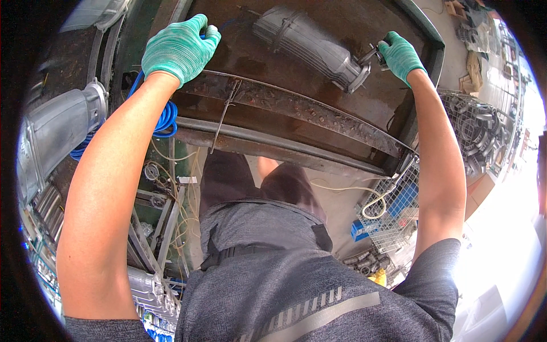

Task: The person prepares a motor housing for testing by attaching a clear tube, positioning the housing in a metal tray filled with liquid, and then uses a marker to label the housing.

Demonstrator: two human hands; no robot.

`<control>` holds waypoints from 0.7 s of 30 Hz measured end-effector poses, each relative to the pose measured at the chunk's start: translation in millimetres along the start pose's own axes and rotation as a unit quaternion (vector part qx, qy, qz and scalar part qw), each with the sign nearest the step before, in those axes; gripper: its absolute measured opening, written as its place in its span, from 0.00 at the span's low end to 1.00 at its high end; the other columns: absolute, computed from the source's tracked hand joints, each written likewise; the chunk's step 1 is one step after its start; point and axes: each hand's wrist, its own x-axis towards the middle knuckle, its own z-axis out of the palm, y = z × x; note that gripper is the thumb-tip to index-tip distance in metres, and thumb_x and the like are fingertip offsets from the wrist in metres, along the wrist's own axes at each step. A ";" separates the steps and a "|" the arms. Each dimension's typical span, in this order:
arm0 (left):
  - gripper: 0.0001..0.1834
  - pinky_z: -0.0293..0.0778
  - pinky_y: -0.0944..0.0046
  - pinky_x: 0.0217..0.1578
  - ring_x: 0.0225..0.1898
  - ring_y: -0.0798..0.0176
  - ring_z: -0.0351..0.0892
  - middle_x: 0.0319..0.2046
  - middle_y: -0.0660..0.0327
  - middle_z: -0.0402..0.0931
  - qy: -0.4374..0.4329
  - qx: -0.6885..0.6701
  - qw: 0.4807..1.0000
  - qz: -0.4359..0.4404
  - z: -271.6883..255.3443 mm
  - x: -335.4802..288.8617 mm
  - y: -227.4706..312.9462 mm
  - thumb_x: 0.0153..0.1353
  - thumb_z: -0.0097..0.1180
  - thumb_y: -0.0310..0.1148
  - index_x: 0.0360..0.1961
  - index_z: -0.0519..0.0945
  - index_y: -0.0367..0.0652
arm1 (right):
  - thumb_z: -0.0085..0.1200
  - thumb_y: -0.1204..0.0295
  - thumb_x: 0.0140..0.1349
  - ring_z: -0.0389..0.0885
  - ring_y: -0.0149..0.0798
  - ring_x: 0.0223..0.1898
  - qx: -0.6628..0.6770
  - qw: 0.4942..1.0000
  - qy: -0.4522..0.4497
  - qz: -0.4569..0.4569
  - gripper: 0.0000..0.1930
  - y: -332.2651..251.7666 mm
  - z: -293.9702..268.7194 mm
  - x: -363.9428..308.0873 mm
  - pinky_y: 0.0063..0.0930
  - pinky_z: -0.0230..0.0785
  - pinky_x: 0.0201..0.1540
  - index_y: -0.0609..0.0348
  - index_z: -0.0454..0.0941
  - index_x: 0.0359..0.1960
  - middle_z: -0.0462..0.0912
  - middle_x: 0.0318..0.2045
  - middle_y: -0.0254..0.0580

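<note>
A grey finned metal housing (310, 47) lies aslant in a dark metal trough (364, 122) with a wet brown bottom. At the housing's right end, my right hand (401, 55), in a green knit glove, is closed on a small metal fitting (370, 56). My left hand (181, 50), gloved alike, is closed above the trough's left part, apart from the housing. A bit of blue shows by its fingertips, but what it grips is hidden. Blue hose (165, 121) hangs coiled below the left wrist, and a strand runs up behind that wrist.
A rusty bar (302, 111) with a thin metal rod (226, 114) hooked on it spans the trough's near side. Another grey housing (60, 134) stands at the left. Wire baskets of metal parts (473, 128) are at the right; a pale thin hose (373, 208) loops by the trough's corner.
</note>
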 end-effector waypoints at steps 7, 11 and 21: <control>0.20 0.79 0.45 0.44 0.42 0.42 0.85 0.38 0.50 0.85 -0.010 0.005 1.000 -0.004 -5.1 0.4 2.4 0.68 0.52 0.54 0.48 0.84 0.54 | 0.53 0.62 0.71 0.88 0.53 0.35 -0.011 1.000 0.011 -0.012 0.16 4.8 -0.5 0.3 0.44 0.81 0.40 0.65 0.76 0.47 0.86 0.36 0.60; 0.21 0.79 0.45 0.45 0.43 0.42 0.85 0.40 0.50 0.85 -0.009 0.001 1.000 -0.007 -1.6 0.9 0.9 0.68 0.51 0.54 0.50 0.84 0.54 | 0.52 0.61 0.71 0.87 0.56 0.39 -0.033 0.999 0.016 -0.015 0.17 14.0 5.1 7.7 0.46 0.79 0.45 0.65 0.76 0.48 0.86 0.37 0.61; 0.22 0.79 0.45 0.46 0.44 0.42 0.84 0.41 0.49 0.85 -0.018 0.006 1.000 -0.008 -5.2 -0.2 3.2 0.68 0.51 0.54 0.51 0.84 0.53 | 0.52 0.63 0.71 0.88 0.52 0.34 0.000 1.000 0.002 -0.007 0.17 0.7 -0.1 -1.5 0.42 0.82 0.40 0.65 0.75 0.50 0.86 0.37 0.60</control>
